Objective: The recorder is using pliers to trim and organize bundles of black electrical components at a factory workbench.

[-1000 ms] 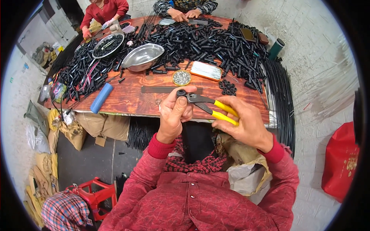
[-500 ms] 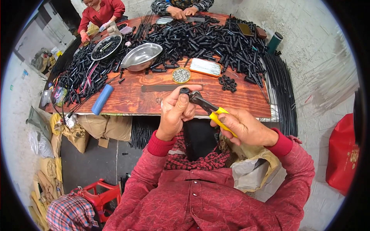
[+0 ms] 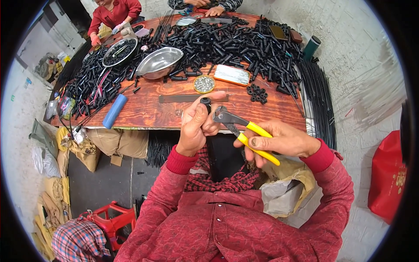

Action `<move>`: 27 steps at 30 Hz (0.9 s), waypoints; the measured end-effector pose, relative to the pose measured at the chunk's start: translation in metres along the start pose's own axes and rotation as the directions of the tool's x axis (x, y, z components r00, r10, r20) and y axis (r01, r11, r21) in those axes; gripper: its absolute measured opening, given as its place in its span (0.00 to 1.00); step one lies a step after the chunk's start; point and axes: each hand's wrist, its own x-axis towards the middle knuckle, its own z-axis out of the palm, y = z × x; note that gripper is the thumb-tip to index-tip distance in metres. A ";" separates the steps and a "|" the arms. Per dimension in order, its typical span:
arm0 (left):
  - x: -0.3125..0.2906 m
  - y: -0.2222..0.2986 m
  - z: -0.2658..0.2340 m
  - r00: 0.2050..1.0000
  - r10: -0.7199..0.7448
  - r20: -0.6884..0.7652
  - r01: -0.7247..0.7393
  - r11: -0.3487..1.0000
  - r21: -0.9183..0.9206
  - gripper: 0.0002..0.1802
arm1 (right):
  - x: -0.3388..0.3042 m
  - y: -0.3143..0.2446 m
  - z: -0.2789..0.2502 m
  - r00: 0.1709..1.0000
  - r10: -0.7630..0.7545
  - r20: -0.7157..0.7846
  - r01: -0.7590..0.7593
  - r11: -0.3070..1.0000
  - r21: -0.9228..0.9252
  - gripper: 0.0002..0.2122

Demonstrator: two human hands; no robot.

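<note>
Above the front edge of the table, my left hand [image 3: 196,124] grips a short black cylindrical part [image 3: 205,101] between thumb and fingers, its round end facing up. My right hand [image 3: 275,139] is wrapped around the yellow handles of a pair of end-cutting pliers [image 3: 251,131]. The handles are spread apart. The dark metal jaws of the pliers are just right of the black part, with a small gap between them. The lower portion of the black part is hidden behind my fingers.
On the wooden table [image 3: 144,109] lie a heap of black parts [image 3: 227,43], a steel bowl [image 3: 160,61], a round dish of small metal bits [image 3: 204,84], a tray of thin pins [image 3: 232,74], black rings [image 3: 257,94] and a blue roll [image 3: 115,111]. Two people work across the table.
The pliers' jaws have come away from the black part, and their handles have spread wider. Across the table, one person's hands have moved apart.
</note>
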 end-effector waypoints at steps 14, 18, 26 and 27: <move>-0.005 0.000 0.003 1.000 0.006 -0.027 -0.004 0.998 0.067 0.31 | -0.001 -0.026 -0.006 0.981 0.083 0.174 -0.116 0.975 0.188 0.27; -0.006 0.000 0.002 1.000 0.012 -0.019 -0.011 0.998 0.058 0.30 | 0.001 -0.026 -0.006 0.981 0.067 0.182 -0.103 0.975 0.198 0.26; -0.008 0.001 0.004 0.998 0.027 -0.050 -0.023 0.997 0.078 0.30 | 0.001 -0.034 -0.006 0.971 0.122 0.208 -0.157 0.974 0.164 0.26; -0.009 0.000 0.002 0.998 0.032 -0.045 -0.029 0.997 0.072 0.29 | 0.001 -0.035 -0.006 0.973 0.130 0.190 -0.159 0.976 0.147 0.25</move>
